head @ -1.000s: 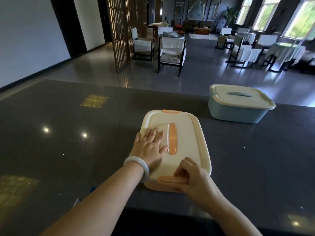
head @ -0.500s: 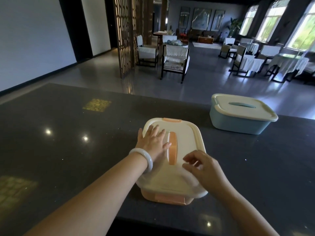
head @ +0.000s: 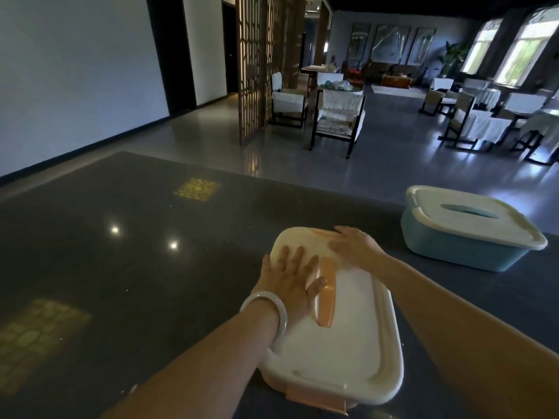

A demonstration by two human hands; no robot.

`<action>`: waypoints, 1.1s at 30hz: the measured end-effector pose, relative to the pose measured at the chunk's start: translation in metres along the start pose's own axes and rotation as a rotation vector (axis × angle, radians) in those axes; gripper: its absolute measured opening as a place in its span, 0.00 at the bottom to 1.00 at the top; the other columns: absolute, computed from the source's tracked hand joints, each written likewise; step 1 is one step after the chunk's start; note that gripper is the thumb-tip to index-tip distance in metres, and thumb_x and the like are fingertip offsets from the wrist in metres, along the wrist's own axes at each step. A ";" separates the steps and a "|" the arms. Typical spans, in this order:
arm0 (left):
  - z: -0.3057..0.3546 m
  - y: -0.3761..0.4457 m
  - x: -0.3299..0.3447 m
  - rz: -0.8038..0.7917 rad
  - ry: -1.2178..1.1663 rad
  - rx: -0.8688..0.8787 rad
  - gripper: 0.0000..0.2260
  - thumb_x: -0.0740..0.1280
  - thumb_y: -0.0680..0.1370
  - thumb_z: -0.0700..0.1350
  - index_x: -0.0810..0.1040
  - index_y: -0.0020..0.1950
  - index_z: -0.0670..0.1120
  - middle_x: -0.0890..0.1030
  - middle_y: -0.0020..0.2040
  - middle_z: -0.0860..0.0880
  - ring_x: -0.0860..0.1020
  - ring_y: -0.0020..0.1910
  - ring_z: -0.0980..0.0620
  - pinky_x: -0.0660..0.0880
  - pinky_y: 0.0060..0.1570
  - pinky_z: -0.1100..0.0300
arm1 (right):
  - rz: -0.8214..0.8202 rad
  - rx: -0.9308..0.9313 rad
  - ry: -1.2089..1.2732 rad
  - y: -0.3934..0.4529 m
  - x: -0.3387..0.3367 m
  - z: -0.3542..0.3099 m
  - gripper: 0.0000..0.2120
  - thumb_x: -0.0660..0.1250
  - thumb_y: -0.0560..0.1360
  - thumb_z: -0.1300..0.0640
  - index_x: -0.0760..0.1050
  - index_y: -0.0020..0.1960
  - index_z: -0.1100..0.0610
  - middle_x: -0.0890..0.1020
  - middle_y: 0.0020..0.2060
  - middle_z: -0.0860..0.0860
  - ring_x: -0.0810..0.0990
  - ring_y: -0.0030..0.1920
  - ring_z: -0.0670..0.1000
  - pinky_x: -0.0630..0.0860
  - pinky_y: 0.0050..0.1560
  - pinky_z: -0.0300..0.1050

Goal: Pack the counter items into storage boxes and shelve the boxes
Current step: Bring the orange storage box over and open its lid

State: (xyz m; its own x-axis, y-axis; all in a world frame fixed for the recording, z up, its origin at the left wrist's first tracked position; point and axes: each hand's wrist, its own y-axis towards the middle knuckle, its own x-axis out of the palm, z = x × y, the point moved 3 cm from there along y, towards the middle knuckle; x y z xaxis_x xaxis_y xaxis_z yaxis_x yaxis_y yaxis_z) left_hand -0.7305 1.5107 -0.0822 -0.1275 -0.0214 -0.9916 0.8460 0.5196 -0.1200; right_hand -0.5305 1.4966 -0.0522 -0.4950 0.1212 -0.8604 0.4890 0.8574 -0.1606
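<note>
An orange storage box with a cream lid (head: 341,343) and an orange handle strip sits in front of me on the dark counter (head: 121,282). My left hand (head: 290,279), with a pale bangle on the wrist, lies flat on the lid's left half, fingers spread. My right hand (head: 354,246) rests at the lid's far edge, fingers over the orange far clasp. A blue storage box with a cream lid (head: 465,228) stands closed to the right, apart from both hands.
The counter's far edge runs across the middle of the view. Beyond it lies a hall with a wooden lattice screen (head: 257,71), chairs (head: 335,116) and cloth-covered tables (head: 490,122). Bright reflections dot the counter on the left.
My right hand left the near clasp and reached over the lid to its far edge. My left hand stayed flat on the lid. The camera came closer to the box.
</note>
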 end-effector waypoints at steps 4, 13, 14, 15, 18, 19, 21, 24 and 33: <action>0.000 0.002 0.004 0.021 0.006 0.001 0.33 0.48 0.81 0.62 0.27 0.74 0.56 0.31 0.77 0.48 0.31 0.74 0.38 0.42 0.71 0.32 | 0.039 0.104 0.366 0.015 0.001 0.006 0.07 0.65 0.75 0.47 0.79 0.49 0.46 0.81 0.49 0.52 0.79 0.48 0.52 0.75 0.41 0.46; -0.002 0.005 0.008 -0.014 -0.035 -0.030 0.32 0.44 0.80 0.64 0.26 0.74 0.56 0.30 0.77 0.49 0.30 0.74 0.41 0.39 0.71 0.33 | 0.141 0.104 0.056 0.037 0.002 0.008 0.22 0.52 0.78 0.35 0.78 0.48 0.50 0.79 0.40 0.49 0.78 0.41 0.50 0.73 0.42 0.46; -0.002 0.006 0.007 -0.017 -0.050 -0.041 0.31 0.43 0.80 0.64 0.28 0.74 0.56 0.30 0.77 0.50 0.30 0.74 0.41 0.39 0.72 0.34 | 0.128 0.105 -0.016 0.038 0.001 0.006 0.22 0.52 0.79 0.36 0.77 0.50 0.50 0.79 0.41 0.49 0.78 0.41 0.50 0.73 0.42 0.46; -0.002 0.006 0.006 -0.020 -0.062 -0.048 0.31 0.42 0.80 0.64 0.29 0.75 0.56 0.30 0.77 0.50 0.30 0.74 0.42 0.39 0.72 0.34 | 0.099 0.076 -0.128 0.038 0.001 0.005 0.21 0.51 0.79 0.38 0.76 0.56 0.49 0.79 0.43 0.49 0.78 0.43 0.50 0.73 0.44 0.47; -0.002 0.006 0.005 -0.026 -0.090 -0.061 0.30 0.41 0.80 0.65 0.30 0.75 0.56 0.31 0.77 0.51 0.30 0.75 0.43 0.38 0.72 0.35 | -0.008 -0.053 -0.373 0.035 0.002 0.003 0.19 0.54 0.80 0.43 0.63 0.71 0.41 0.76 0.61 0.50 0.75 0.59 0.54 0.71 0.57 0.50; -0.002 0.005 0.006 -0.022 -0.081 -0.056 0.30 0.42 0.80 0.64 0.30 0.75 0.56 0.31 0.77 0.51 0.30 0.74 0.43 0.38 0.72 0.35 | -0.013 -0.076 -0.383 0.033 0.003 0.003 0.21 0.55 0.80 0.43 0.60 0.73 0.42 0.72 0.67 0.50 0.71 0.64 0.55 0.68 0.62 0.53; -0.001 0.005 0.007 -0.007 -0.074 -0.053 0.30 0.41 0.80 0.64 0.30 0.75 0.57 0.31 0.77 0.51 0.30 0.74 0.43 0.38 0.72 0.35 | 0.044 -0.070 -0.298 0.024 0.002 0.001 0.27 0.57 0.79 0.42 0.56 0.76 0.46 0.64 0.73 0.51 0.61 0.72 0.56 0.57 0.71 0.57; -0.005 0.006 0.005 -0.001 -0.201 -0.117 0.28 0.35 0.79 0.65 0.33 0.77 0.59 0.33 0.78 0.53 0.31 0.76 0.46 0.37 0.73 0.38 | 0.195 -0.031 -0.096 -0.009 0.000 0.008 0.33 0.61 0.78 0.43 0.53 0.78 0.50 0.56 0.76 0.51 0.52 0.76 0.56 0.49 0.73 0.59; -0.001 0.010 0.005 0.034 -0.223 -0.135 0.27 0.36 0.78 0.66 0.37 0.77 0.62 0.36 0.79 0.54 0.33 0.76 0.48 0.38 0.73 0.40 | 0.219 0.281 0.438 -0.149 0.046 0.056 0.34 0.62 0.77 0.41 0.51 0.77 0.47 0.70 0.66 0.52 0.74 0.59 0.54 0.77 0.48 0.53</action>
State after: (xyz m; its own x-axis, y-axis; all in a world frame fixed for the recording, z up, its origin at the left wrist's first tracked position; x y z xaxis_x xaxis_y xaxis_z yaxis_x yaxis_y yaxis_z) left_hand -0.7237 1.5166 -0.0887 0.0294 -0.1821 -0.9828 0.7694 0.6318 -0.0941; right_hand -0.5861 1.3461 -0.0950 -0.5828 0.5289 -0.6169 0.7569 0.6297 -0.1752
